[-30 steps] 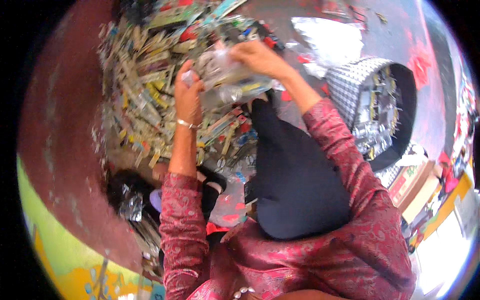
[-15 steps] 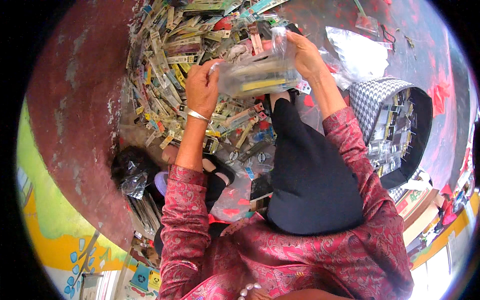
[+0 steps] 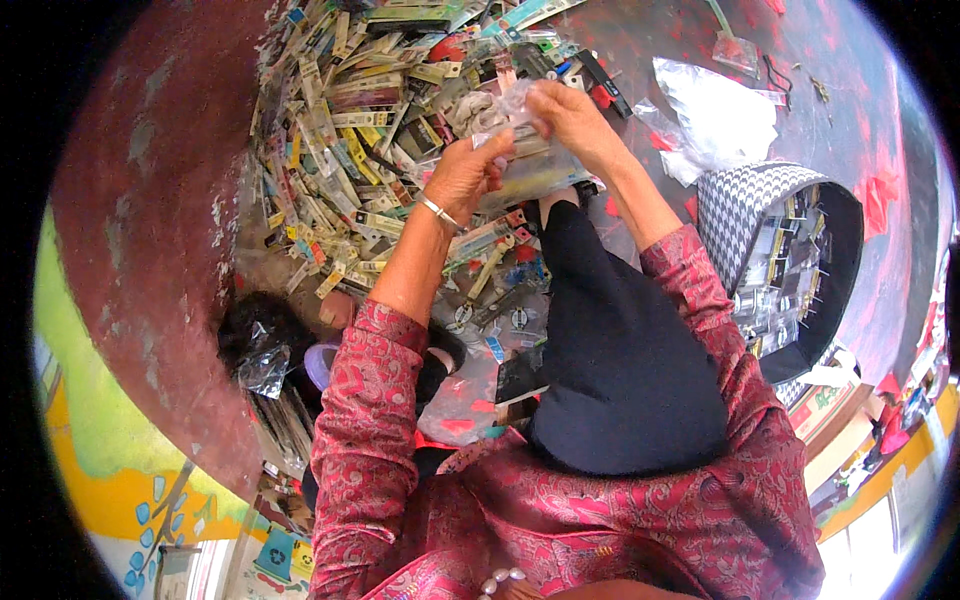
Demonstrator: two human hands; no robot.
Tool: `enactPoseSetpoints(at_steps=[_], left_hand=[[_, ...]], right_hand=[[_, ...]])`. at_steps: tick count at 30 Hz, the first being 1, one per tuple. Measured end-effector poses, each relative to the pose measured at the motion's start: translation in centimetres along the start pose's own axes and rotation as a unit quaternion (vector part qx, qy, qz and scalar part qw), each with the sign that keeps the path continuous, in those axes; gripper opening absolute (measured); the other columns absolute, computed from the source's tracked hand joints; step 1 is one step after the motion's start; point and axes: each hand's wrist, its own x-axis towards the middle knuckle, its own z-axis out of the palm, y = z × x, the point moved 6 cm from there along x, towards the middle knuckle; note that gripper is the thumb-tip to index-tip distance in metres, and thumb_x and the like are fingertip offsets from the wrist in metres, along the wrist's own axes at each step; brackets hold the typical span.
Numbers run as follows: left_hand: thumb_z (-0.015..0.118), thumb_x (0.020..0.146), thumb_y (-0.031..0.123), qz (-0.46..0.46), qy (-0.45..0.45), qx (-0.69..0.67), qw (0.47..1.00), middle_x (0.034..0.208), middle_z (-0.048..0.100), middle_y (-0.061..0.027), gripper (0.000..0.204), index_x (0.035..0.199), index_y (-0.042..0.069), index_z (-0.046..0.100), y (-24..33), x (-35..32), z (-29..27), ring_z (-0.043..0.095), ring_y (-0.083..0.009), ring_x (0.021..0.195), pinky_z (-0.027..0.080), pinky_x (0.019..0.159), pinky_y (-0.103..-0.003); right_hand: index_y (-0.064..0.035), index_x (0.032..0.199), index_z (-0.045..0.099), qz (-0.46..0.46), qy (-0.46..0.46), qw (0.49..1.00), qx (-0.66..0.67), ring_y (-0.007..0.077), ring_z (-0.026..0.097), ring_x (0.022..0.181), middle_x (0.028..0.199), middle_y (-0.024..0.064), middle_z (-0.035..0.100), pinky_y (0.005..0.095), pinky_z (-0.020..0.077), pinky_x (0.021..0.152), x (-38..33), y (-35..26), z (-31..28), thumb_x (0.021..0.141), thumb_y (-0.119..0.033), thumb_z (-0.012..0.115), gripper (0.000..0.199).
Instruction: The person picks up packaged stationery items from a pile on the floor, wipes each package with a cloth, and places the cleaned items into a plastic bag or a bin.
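Note:
A clear plastic bag [image 3: 540, 173] hangs between my hands, with flat pieces, one of them yellowish, showing dimly through it. My left hand [image 3: 468, 178], a silver bangle at its wrist, pinches the bag's bunched edge on the left. On the right, slightly farther away, my right hand [image 3: 572, 120] grips another gathered part of the same bag. Just beyond the hands lies a crumpled greyish-white wad [image 3: 472, 112]. Beneath and around them spreads a pile of long, narrow packets [image 3: 350, 150] in clear sleeves with coloured labels.
A houndstooth-patterned bin [image 3: 735, 210] lies on its side at the right, holding packaged pieces. Behind it is a white plastic bag [image 3: 715, 105]. A cardboard box [image 3: 825, 405] stands at lower right. At lower left, a dark bundle [image 3: 265, 345] has clear film on it.
My hands have come closer together, the left moving right. The bag, stretched wide before, now has its edge bunched between them.

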Motion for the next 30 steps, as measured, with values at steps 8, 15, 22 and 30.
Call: enactPoseSetpoints(at_steps=[8, 15, 22, 30], left_hand=[[0.064, 0.078, 0.034, 0.092, 0.044, -0.003, 0.995, 0.063, 0.047, 0.0012, 0.03, 0.073, 0.006, 0.054, 0.6, 0.4, -1.2, 0.039, -0.007, 0.051, 0.032, 0.043, -0.02], [0.063, 0.079, 0.018, 0.074, 0.093, -0.272, 0.955, 0.065, 0.048, 0.0018, 0.017, 0.077, 0.006, 0.051, -0.3, -0.2, -2.0, 0.041, -0.0069, 0.051, 0.034, 0.043, -0.021], [0.062, 0.08, 0.017, 0.086, 0.075, -0.257, 0.959, 0.069, 0.05, 0.0008, 0.016, 0.081, 0.005, 0.052, 0.2, -0.6, -0.9, 0.043, -0.0073, 0.053, 0.039, 0.046, -0.021], [0.056, 0.082, 0.008, 0.051, -0.024, -0.236, 0.97, 0.082, 0.056, -0.0021, 0.026, 0.106, -0.001, 0.054, 0.9, -1.4, -1.3, 0.053, -0.0095, 0.07, 0.048, 0.066, -0.022]], right_hand=[[-0.0004, 0.09, 0.056, -0.054, -0.113, 0.979, -0.159, 0.0091, 0.047, 0.07, 0.077, 0.0001, 0.052, 0.024, 0.0386, 0.064, -1.2, -1.0, 1.8, 0.086, -0.02, 0.048, 0.021], [-0.0016, 0.092, 0.058, -0.089, -0.104, 0.947, -0.292, 0.0184, 0.055, 0.072, 0.077, 0.0093, 0.059, 0.03, 0.0412, 0.064, -1.7, -0.4, 1.8, 0.077, -0.026, 0.059, 0.029], [-0.0089, 0.09, 0.063, -0.124, -0.053, 0.906, -0.402, 0.0295, 0.056, 0.085, 0.087, 0.0106, 0.061, 0.0373, 0.0406, 0.076, -1.5, -0.4, 1.7, 0.079, -0.026, 0.052, 0.023], [-0.0084, 0.111, 0.057, -0.032, -0.067, 0.997, -0.025, 0.0145, 0.05, 0.099, 0.108, 0.0048, 0.058, 0.027, 0.0345, 0.091, -1.3, -0.5, -0.4, 0.089, -0.028, 0.042, 0.034]])
